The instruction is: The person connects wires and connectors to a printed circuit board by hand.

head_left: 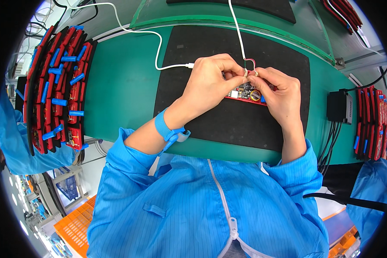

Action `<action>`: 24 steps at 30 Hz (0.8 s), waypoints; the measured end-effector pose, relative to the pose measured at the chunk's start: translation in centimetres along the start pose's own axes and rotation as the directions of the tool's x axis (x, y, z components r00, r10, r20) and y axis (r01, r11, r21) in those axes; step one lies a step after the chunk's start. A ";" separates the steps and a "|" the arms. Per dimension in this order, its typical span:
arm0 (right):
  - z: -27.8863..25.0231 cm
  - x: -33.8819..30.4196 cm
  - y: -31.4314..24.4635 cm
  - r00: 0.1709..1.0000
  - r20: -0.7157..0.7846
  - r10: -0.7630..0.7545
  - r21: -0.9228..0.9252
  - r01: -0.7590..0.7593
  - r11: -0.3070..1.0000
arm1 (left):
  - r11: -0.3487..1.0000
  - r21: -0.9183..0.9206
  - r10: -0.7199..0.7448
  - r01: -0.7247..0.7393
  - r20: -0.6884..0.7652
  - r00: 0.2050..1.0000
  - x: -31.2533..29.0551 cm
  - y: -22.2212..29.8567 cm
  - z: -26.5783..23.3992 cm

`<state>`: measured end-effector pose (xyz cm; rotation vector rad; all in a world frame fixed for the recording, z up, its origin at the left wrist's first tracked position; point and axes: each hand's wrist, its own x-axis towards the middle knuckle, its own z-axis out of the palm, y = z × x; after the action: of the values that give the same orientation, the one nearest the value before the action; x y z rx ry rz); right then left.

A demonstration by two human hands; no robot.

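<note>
A red-edged circuit board with small components and a round coin-like part lies on the black mat, partly hidden under my hands. My left hand is closed in a pinch over the board's far edge, on the small pale connector of a thin wire. Close beside it, my right hand pinches the end of a red-and-white wire. Both wires branch from a white cable coming from the far side. Another white cable's plug reaches the back of my left hand; its tip is hidden.
Racks of red boards with blue clips stand at the left, and more red boards at the right. A black box with cables sits on the green table. Orange crates are below left. Blue-sleeved people flank me.
</note>
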<state>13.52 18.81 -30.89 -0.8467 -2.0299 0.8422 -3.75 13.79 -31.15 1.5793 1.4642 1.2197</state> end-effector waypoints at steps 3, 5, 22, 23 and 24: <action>-0.1 0.0 0.1 1.000 0.001 -0.014 -0.020 0.014 1.000 | 1.000 0.012 0.023 -0.023 -0.001 1.000 0.1 -0.1 0.1; -0.3 0.0 0.1 1.000 0.016 -0.007 -0.016 0.007 1.000 | 0.998 0.034 0.052 -0.052 -0.005 0.999 0.1 -0.1 0.2; -0.8 0.5 0.1 0.994 0.102 0.026 0.061 -0.033 0.998 | 0.969 0.188 0.157 -0.158 0.023 0.987 0.2 0.7 0.2; -0.8 0.6 -0.1 0.993 0.107 0.059 0.064 -0.066 0.996 | 0.961 0.221 0.164 -0.167 0.030 0.986 0.3 0.7 0.2; -0.8 0.6 -0.3 0.990 0.111 0.091 0.067 -0.099 0.993 | 0.951 0.254 0.172 -0.175 0.037 0.984 0.3 0.7 0.2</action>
<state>13.84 19.35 -30.07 -0.8798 -2.0522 1.0281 -3.33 13.99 -30.52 1.9210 1.5507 1.1469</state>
